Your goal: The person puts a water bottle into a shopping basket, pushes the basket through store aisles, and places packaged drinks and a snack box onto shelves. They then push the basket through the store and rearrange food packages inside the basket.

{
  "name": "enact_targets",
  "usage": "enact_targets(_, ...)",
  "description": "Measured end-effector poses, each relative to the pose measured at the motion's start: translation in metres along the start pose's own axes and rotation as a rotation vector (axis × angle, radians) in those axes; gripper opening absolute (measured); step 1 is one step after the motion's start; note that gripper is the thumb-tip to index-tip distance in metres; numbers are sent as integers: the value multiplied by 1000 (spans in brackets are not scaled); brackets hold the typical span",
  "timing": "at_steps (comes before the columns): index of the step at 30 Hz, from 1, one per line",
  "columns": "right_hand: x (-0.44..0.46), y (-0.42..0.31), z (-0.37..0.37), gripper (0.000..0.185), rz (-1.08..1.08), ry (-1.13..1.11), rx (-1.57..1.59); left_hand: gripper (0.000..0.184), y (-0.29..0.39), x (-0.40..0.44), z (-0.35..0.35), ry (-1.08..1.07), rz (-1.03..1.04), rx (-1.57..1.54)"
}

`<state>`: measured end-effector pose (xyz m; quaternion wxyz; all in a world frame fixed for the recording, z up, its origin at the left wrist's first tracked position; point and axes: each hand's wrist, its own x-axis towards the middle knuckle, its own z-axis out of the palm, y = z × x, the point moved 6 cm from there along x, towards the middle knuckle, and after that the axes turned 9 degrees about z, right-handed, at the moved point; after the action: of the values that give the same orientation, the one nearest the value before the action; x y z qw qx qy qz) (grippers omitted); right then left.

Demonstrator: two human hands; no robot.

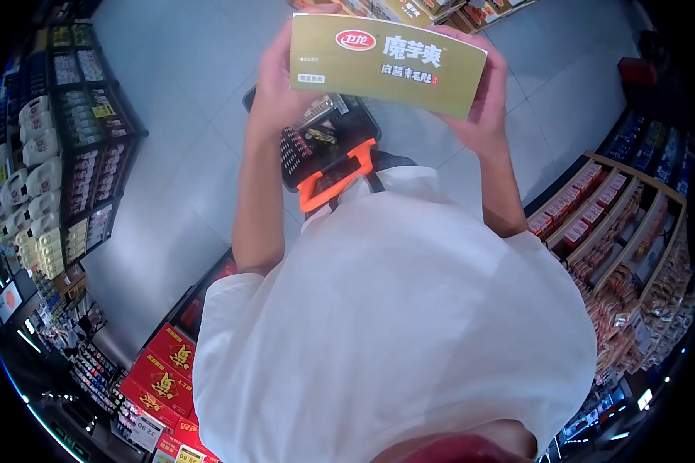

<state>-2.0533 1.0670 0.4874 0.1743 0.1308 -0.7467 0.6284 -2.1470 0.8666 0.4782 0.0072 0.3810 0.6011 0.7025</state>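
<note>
An olive-green snack box [378, 89] with a red-and-white logo and white Chinese lettering is held up in front of me, its printed side facing the camera. My left hand [276, 89] grips its left end, and my right hand [486, 104] wraps round the right end. Parts of the fingers are hidden behind the cardboard. Below and beyond the box, a black shopping basket [286, 174] with an orange handle [336, 189] is close to my body. Several small packaged items lie in it, too partly covered to name.
Shelves with white jugs [42, 174] stand on the left. Red gift boxes [162, 378] with price tags are stacked at lower left. A slanted wooden rack [637, 239] of packaged snacks is on the right. More snack boxes [409, 11] show at the top edge, beyond the tiled floor [185, 92].
</note>
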Motion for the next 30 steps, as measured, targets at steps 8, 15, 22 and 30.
enact_targets(8, -3, 31, 0, 72, 140, 77, 11, 71, -45, -2, -9, -69, -122, -42)
enact_targets(15, -8, 62, -9, 73, 341, 158, -31, 78, -65, 16, 2, -61, -273, -177)
enact_targets(22, 7, 154, -24, 71, 515, 465, 72, 46, -169, 47, 14, 69, -162, 167)
enact_targets(30, 14, 225, -39, 72, 576, 518, -296, 44, -252, 65, 29, -24, -282, 167)
